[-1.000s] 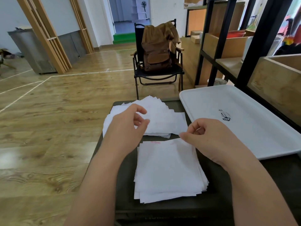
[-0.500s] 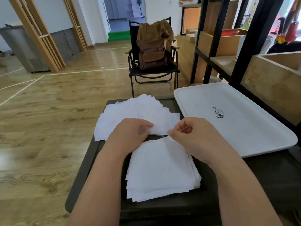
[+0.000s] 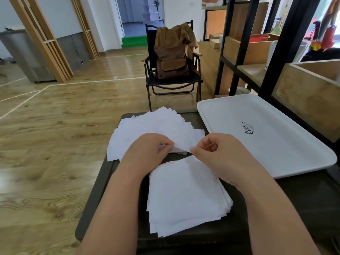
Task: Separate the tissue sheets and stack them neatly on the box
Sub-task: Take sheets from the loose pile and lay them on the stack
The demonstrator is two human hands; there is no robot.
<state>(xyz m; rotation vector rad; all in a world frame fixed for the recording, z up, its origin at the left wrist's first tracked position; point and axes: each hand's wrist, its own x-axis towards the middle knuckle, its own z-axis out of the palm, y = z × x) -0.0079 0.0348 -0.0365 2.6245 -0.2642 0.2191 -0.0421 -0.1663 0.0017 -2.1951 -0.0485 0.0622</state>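
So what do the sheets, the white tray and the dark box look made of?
Sheets: thin, soft, matte tissue paper; edges fray and curl. White tray: apparently smooth moulded plastic with rounded rim and slight sheen. Dark box: hard, matte, probably plastic, though metal cannot be ruled out.

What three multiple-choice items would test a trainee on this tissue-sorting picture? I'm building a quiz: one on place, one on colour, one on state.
1. Where does the tray lie relative to the tissue piles?
A) right B) left C) beneath them
2. What colour is the backpack on the chair?
A) blue B) brown C) white
3. What are the left hand and right hand doing?
A) resting flat B) lifting the tray C) pinching a tissue sheet

Key: A, it sits right of both piles; B, brown fabric; C, both hands' fingertips grip one sheet's edge.
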